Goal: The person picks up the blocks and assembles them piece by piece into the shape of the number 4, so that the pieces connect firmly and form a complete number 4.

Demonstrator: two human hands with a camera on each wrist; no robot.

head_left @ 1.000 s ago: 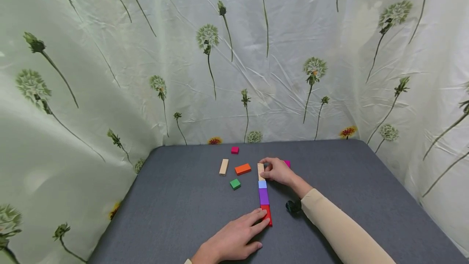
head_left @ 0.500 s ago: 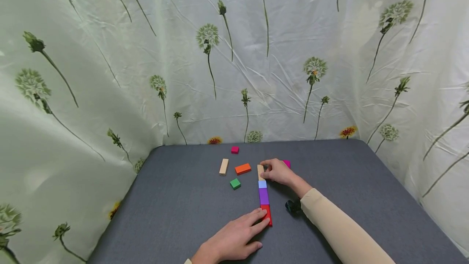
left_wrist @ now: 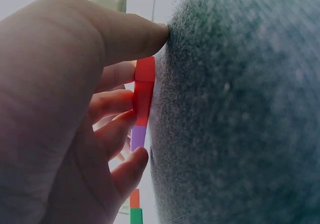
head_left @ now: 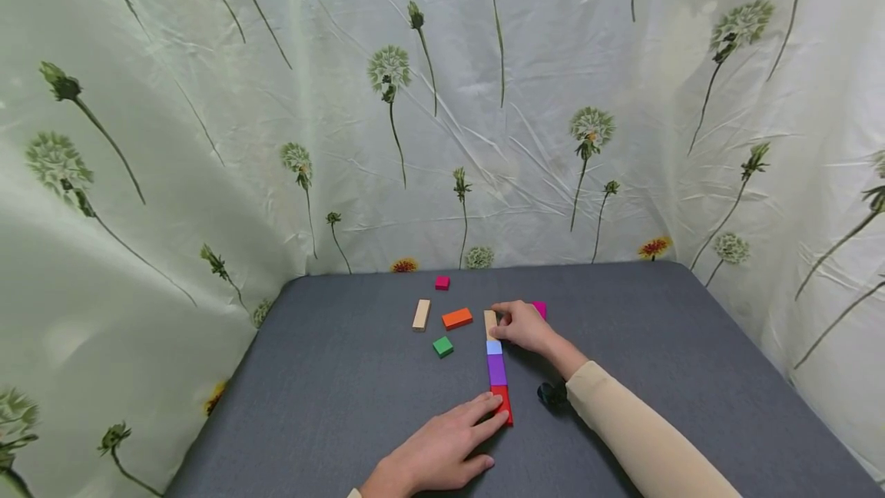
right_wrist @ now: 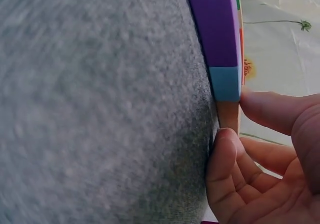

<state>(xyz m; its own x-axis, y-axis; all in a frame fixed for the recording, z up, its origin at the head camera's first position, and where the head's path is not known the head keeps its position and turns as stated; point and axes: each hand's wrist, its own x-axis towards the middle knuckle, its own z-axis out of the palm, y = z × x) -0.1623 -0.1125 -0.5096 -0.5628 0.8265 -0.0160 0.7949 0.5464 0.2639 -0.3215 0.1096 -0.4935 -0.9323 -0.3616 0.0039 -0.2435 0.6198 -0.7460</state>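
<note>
A straight row of wooden blocks runs away from me: red, purple, light blue, then a plain wood block at the far end. My left hand rests its fingertips on the red block, fingers extended; its thumb touches the table. My right hand holds the plain wood block, index finger at the far end and thumb by the near end. In the right wrist view that thumb lies near the joint with the blue block; fingers partly hide the plain block.
Left of the row lie an orange block, a green block, another plain wood block and a crimson block. A magenta block sits partly behind my right hand. A small dark object shows beside the right cuff.
The right index finger and the plain wood block's far end have shifted very slightly towards me. My left hand keeps its place on the red block.
</note>
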